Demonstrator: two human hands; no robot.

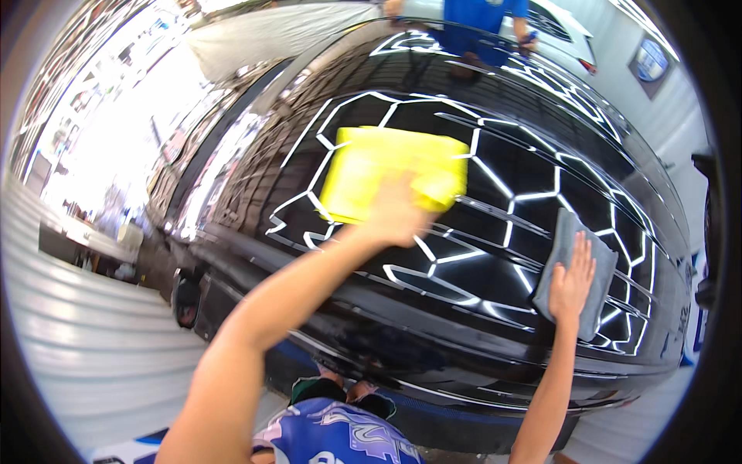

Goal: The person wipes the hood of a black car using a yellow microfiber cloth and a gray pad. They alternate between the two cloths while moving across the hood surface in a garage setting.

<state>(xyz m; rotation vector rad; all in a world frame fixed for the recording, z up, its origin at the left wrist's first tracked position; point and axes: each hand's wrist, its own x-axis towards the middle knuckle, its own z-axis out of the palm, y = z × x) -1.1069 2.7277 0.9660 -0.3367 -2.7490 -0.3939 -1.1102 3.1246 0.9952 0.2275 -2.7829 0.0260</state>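
My left hand (400, 211), blurred, lies over a bright yellow cloth (365, 168) on the glossy black roof (498, 168) of a car. Part of the cloth is bunched at the fingers, which the blur partly hides. Farther right, my right hand (573, 278) rests flat on a grey cloth (600, 272), its fingers stretched out and its thumb apart. That cloth lies on the same roof, near the side where I stand.
A person in a blue shirt (478, 20) stands across the car with a small dark-blue thing (528, 38) in one hand. Behind is a white car (556, 35). A side mirror (186, 298) juts out at left. Hexagonal lights reflect in the paint.
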